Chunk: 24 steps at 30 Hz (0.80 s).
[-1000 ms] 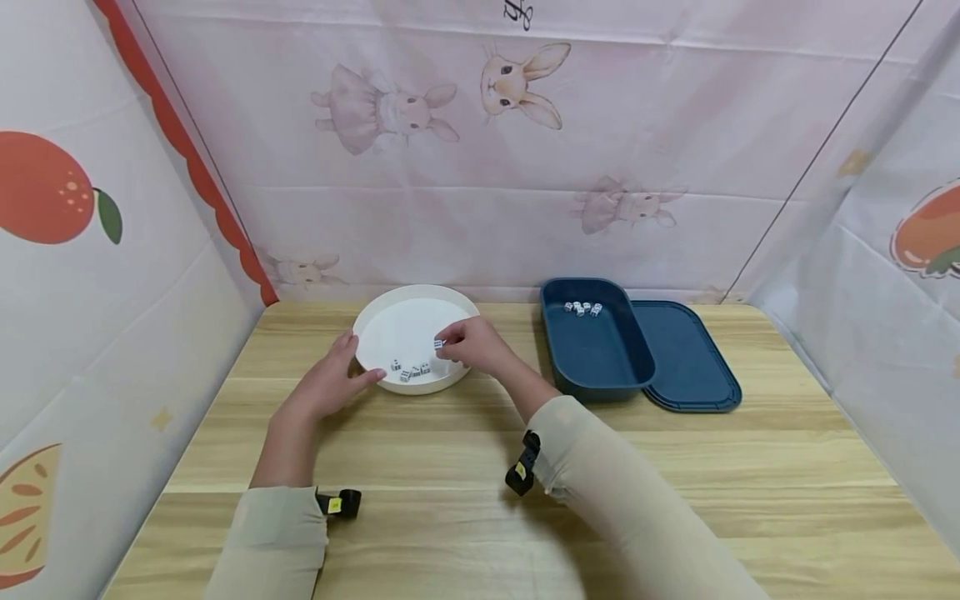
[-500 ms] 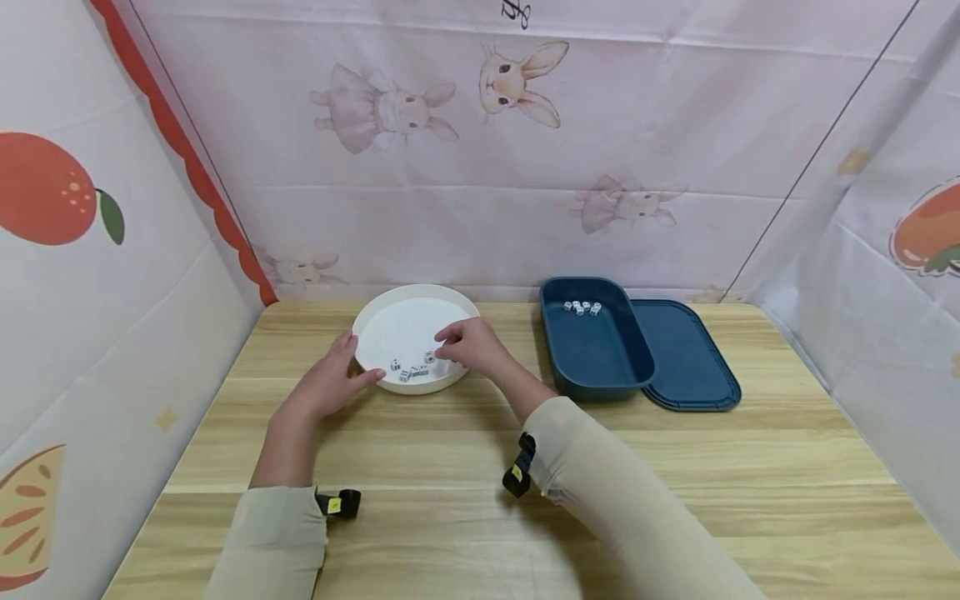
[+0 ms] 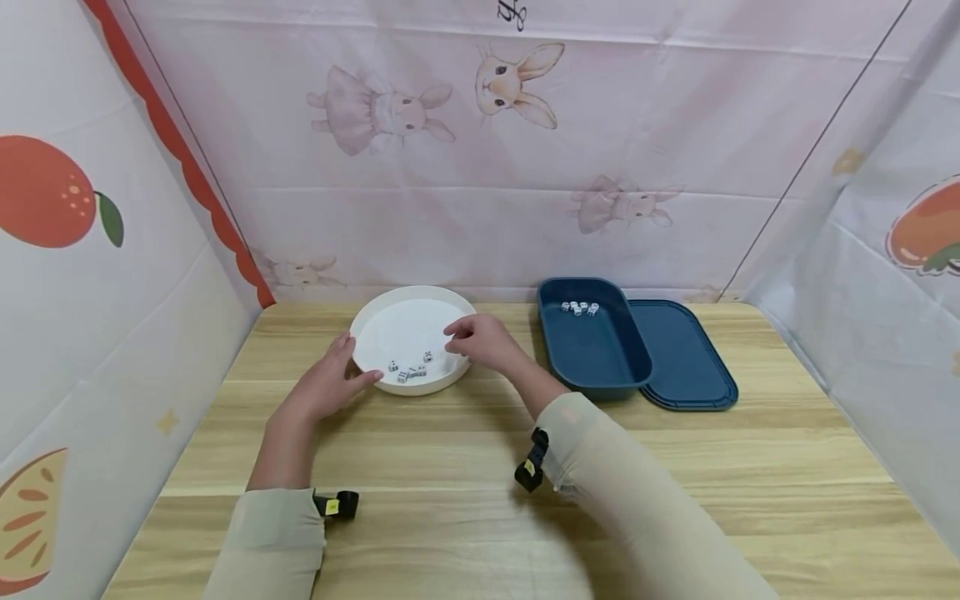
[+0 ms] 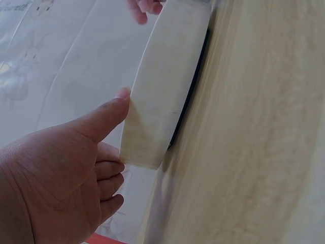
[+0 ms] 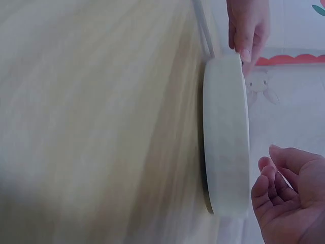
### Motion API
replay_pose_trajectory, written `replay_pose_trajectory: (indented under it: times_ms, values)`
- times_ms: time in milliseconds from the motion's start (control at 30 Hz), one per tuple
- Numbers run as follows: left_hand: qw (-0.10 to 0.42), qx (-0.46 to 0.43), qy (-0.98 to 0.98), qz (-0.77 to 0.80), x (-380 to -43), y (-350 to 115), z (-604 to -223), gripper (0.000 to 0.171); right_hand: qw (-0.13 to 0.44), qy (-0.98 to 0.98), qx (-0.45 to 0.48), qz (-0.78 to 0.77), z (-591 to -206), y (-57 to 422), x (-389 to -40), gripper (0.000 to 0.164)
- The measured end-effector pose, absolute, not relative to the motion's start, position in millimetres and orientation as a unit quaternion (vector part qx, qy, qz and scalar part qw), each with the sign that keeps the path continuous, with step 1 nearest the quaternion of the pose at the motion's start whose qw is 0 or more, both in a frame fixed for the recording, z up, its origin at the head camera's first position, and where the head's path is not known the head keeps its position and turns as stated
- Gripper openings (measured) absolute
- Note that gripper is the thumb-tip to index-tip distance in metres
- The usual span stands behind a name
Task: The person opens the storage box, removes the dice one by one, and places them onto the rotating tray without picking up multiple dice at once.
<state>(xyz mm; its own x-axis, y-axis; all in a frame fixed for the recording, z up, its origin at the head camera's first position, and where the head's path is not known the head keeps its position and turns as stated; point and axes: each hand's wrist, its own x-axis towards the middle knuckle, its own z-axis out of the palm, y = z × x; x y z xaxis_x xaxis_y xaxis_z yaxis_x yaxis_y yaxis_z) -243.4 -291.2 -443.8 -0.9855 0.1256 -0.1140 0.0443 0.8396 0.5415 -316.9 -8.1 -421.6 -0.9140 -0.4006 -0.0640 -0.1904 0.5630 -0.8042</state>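
Observation:
A round white tray (image 3: 397, 321) with a low rim stands on the table, with several small white dice (image 3: 412, 372) near its front edge. One die (image 3: 428, 357) lies slightly apart, closer to my right hand. My left hand (image 3: 324, 385) holds the tray's left rim, thumb towards the front and fingers along the side; the left wrist view shows the thumb (image 4: 109, 114) against the rim. Over the tray's right edge hovers my right hand (image 3: 486, 342). In the right wrist view its fingers (image 5: 277, 190) are loosely curled, with nothing visible between them.
To the right stands a deep blue rectangular box (image 3: 596, 346) with several dice (image 3: 580, 308) at its far end. Its blue lid (image 3: 686, 354) lies partly behind it on the wooden table (image 3: 450, 500). A printed cloth backdrop (image 3: 420, 225) rises behind.
My right hand has let go of a die, which now lies in the tray, and has drawn slightly to the right. My left hand stays at the tray's rim.

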Motion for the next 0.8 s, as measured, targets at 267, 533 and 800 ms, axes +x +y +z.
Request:
replay_pose_trajectory:
  times_ms: [267, 533, 800]
  values:
    - [0.077, 0.043, 0.956, 0.281, -242, -291, -441, 0.099, 0.077, 0.865, -0.162, -0.468, -406, 45, -341, 0.029]
    - [0.083, 0.037, 0.955, 0.283, -243, -292, -442, 0.101, 0.024, 0.899, -0.094, -0.426, -390, 120, -366, 0.028]
    - [0.080, 0.042, 0.955, 0.284, -245, -291, -442, 0.098, 0.018, 0.939, -0.085, -0.332, -401, 168, -383, 0.034]
